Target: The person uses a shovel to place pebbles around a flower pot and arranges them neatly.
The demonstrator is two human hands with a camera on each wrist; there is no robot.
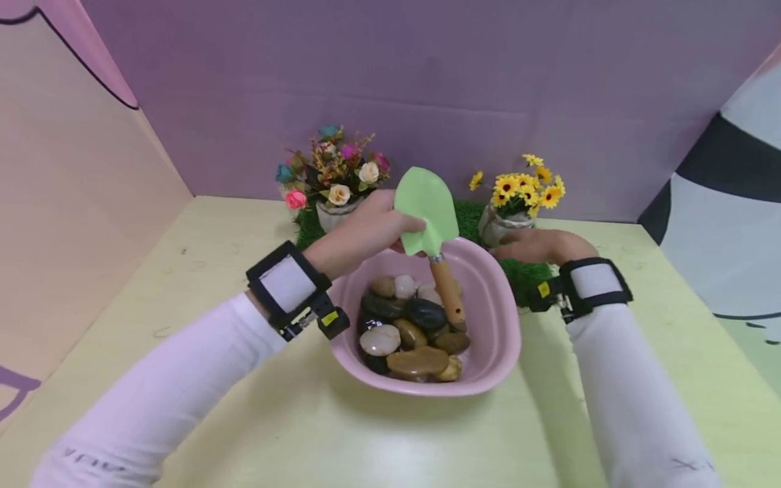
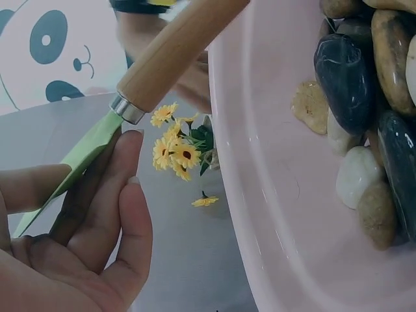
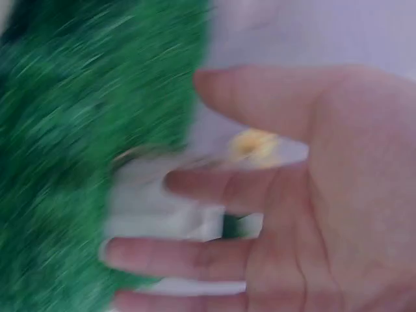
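My left hand [image 1: 372, 220] pinches the green blade of a garden trowel [image 1: 429, 207] between thumb and fingers, above the back rim of a pink basin [image 1: 494, 325]. The trowel's wooden handle [image 2: 175, 58] points down over the basin. Inside the basin lie several smooth stones [image 1: 417, 360], black, brown and white. Over on the right, my right hand [image 1: 537, 245] is beside the pale pot [image 1: 497, 224] of yellow flowers [image 1: 518, 190]. Its fingers [image 3: 188, 257] are spread and hold nothing, overlapping the pot in the blurred right wrist view.
A second pot [image 1: 332, 213] with mixed artificial flowers [image 1: 338, 166] stands behind the basin at left. Green artificial turf [image 1: 531, 278] lies under and around the pots. A purple wall panel [image 1: 427, 81] closes off the back of the pale table [image 1: 219, 285].
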